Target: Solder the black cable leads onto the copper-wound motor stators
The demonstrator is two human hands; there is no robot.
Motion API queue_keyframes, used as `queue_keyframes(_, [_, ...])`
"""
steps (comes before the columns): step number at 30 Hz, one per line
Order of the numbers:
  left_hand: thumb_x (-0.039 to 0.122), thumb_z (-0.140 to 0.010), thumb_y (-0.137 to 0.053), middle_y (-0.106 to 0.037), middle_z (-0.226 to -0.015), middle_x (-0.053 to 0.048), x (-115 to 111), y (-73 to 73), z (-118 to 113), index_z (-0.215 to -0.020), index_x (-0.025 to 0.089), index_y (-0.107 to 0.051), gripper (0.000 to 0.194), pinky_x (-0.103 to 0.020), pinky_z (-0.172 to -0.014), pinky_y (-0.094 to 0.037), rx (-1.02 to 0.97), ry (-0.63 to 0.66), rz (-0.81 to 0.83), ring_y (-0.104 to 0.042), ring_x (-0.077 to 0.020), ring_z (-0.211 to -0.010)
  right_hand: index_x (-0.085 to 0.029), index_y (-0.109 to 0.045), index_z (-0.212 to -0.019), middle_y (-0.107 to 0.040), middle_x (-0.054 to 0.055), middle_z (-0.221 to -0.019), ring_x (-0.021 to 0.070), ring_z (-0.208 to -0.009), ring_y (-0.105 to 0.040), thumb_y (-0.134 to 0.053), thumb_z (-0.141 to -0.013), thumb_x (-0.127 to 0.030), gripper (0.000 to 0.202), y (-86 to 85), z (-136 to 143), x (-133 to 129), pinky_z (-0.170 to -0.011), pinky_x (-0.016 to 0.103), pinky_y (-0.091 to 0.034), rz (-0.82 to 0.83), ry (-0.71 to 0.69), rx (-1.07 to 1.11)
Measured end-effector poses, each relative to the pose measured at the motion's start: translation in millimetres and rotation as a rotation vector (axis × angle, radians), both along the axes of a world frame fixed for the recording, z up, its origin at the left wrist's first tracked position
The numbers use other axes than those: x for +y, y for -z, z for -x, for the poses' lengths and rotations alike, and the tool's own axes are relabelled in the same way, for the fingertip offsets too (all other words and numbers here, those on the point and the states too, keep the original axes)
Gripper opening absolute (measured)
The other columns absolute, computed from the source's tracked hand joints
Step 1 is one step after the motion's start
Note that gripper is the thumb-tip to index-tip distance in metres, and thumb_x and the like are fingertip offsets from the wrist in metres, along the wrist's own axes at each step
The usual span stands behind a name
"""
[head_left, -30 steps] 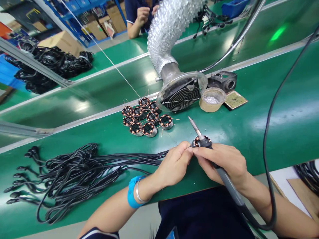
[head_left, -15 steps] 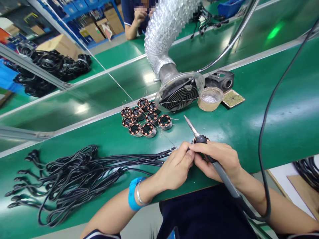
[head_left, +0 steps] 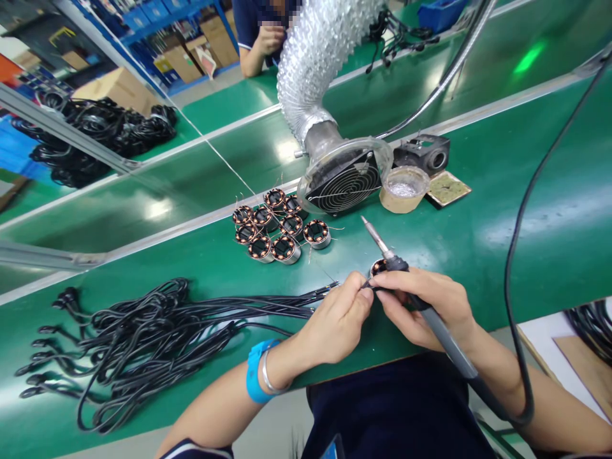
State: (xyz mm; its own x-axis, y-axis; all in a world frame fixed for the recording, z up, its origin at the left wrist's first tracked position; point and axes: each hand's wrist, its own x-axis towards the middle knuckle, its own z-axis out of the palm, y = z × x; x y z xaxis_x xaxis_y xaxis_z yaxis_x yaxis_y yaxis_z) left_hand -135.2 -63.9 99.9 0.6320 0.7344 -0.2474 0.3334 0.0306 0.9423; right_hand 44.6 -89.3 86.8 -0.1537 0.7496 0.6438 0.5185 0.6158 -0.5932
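Observation:
My right hand (head_left: 425, 306) is closed around the grey handle of a soldering iron (head_left: 382, 245), whose bare metal tip points up and left above the green bench. My left hand (head_left: 337, 322) is pinched on the end of a black cable (head_left: 367, 284), and my right fingertips meet it there. Just beyond the fingers sits a motor stator (head_left: 378, 268) with copper windings, partly hidden by the iron and my right hand. More black cables (head_left: 143, 338) lie bundled to the left, their stripped ends close by my left hand.
Several stators (head_left: 284, 248) with loose copper wires stand behind my hands. A fume extractor fan (head_left: 347, 185) hangs from a silver duct (head_left: 306, 70). Beside it are a round solder pot (head_left: 404, 189), a square pad (head_left: 448, 189) and a black iron stand (head_left: 423, 154). A co-worker (head_left: 262, 38) sits opposite.
My right hand and the soldering iron have shifted slightly right, uncovering more of the stator and the pinched cable end. My left hand stays almost in place.

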Motion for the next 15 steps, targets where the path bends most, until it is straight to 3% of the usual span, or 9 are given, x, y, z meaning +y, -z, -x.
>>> queue_keyframes(6, [0.025, -0.095, -0.043, -0.055, -0.074, 0.005, 3.3, -1.5, 3.5, -0.093, 0.021, -0.047, 0.006, -0.025, -0.058, -0.034, -0.027, -0.023, 0.114, -0.044, -0.0093, -0.058, -0.023, -0.06, -0.112, -0.073, 0.001, -0.094, 0.0104, -0.073, -0.069, -0.062, -0.086, -0.007, 0.03, 1.2, -1.2, 1.0, -0.07, 0.02, -0.059, 0.04, 0.033, 0.001])
queue_keyframes(10, [0.026, -0.091, -0.049, -0.048, -0.058, 0.008, 4.6, 1.2, 6.3, -0.098, 0.021, -0.048, 0.008, -0.022, -0.051, -0.032, -0.023, -0.095, 0.174, -0.042, -0.0085, -0.05, -0.023, -0.06, -0.113, -0.071, -0.001, -0.088, 0.0083, -0.062, -0.063, -0.065, -0.086, -0.01, 0.03, 3.7, -3.1, 0.4, -0.064, 0.02, -0.057, 0.085, 0.103, 0.049])
queue_keyframes(15, [0.032, -0.09, -0.052, -0.044, -0.055, 0.008, 4.5, 4.4, 6.8, -0.09, 0.019, -0.05, 0.013, -0.018, -0.044, -0.03, -0.092, -0.097, 0.232, -0.037, -0.0068, -0.046, -0.023, -0.057, -0.119, -0.069, -0.001, -0.088, 0.0057, -0.049, -0.051, -0.07, -0.082, -0.016, 0.04, 5.1, -3.0, -1.4, -0.053, 0.02, -0.052, 0.19, 0.05, 0.053])
